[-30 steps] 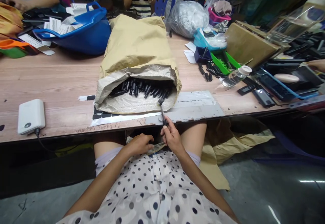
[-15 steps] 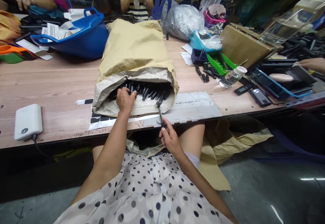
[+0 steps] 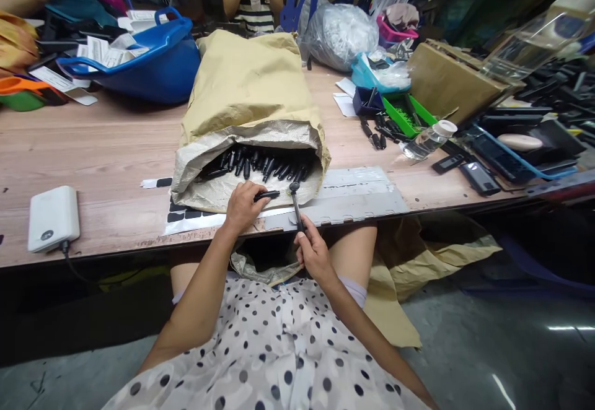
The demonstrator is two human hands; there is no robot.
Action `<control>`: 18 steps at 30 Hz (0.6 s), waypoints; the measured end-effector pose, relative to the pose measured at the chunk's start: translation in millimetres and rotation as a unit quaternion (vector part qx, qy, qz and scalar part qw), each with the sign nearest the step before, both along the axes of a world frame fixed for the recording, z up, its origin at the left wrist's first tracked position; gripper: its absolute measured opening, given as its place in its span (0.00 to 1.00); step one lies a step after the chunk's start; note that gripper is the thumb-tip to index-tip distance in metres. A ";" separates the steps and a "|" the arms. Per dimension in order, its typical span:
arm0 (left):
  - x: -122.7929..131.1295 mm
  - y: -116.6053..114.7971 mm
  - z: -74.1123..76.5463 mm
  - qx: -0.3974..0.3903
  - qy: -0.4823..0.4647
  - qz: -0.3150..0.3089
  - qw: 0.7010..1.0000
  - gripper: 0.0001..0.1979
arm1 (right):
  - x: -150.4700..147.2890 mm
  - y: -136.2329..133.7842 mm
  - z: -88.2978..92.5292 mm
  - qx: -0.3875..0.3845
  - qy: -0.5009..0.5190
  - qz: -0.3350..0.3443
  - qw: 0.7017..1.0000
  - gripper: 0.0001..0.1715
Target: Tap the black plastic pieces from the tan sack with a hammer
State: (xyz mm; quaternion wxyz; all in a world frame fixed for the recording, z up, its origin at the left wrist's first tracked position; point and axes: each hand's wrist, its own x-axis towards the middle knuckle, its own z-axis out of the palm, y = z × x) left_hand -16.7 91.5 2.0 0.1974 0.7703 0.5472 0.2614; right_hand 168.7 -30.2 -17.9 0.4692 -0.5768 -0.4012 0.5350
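Observation:
My left hand (image 3: 245,204) is closed on a slim black pen-like piece (image 3: 266,195), which points right just in front of the sack's mouth. In my right hand (image 3: 312,246) is the dark handle of a metal tool with a round black head (image 3: 294,187); its exact kind is unclear. The tool's head stands upright near the right tip of the black piece, with a gap between them. A tan paper sack (image 3: 251,82) lies on the table with its pale lining folded back. Several similar black pieces (image 3: 246,167) fill its opening.
Left are a white power bank (image 3: 54,219) with a cable and a blue basin (image 3: 153,69) of small boxes. At right stand a green tray (image 3: 409,114), a clear bottle (image 3: 428,140) and a cardboard box (image 3: 450,82). Across the table a person in a striped top (image 3: 253,17) holds something clear.
My left hand has come out of the sack's opening toward me, bringing one black piece with it. My right hand keeps the tool in nearly the same place.

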 end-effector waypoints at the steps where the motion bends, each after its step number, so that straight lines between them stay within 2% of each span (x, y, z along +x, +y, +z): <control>1: 0.5 0.9 -1.7 -0.002 0.001 0.001 1.000 0.06 | 0.4 -0.3 -0.8 0.002 -0.006 0.000 1.000 0.35; 8: -2.5 9.6 -1.4 -0.028 -0.007 -0.023 0.999 0.07 | 5.7 -7.7 -9.3 0.075 -0.096 -0.005 0.992 0.33; 18: 0.0 9.0 -3.9 -0.031 -0.014 -0.013 0.999 0.08 | 1.0 -3.8 -5.8 0.182 -0.185 0.010 0.966 0.29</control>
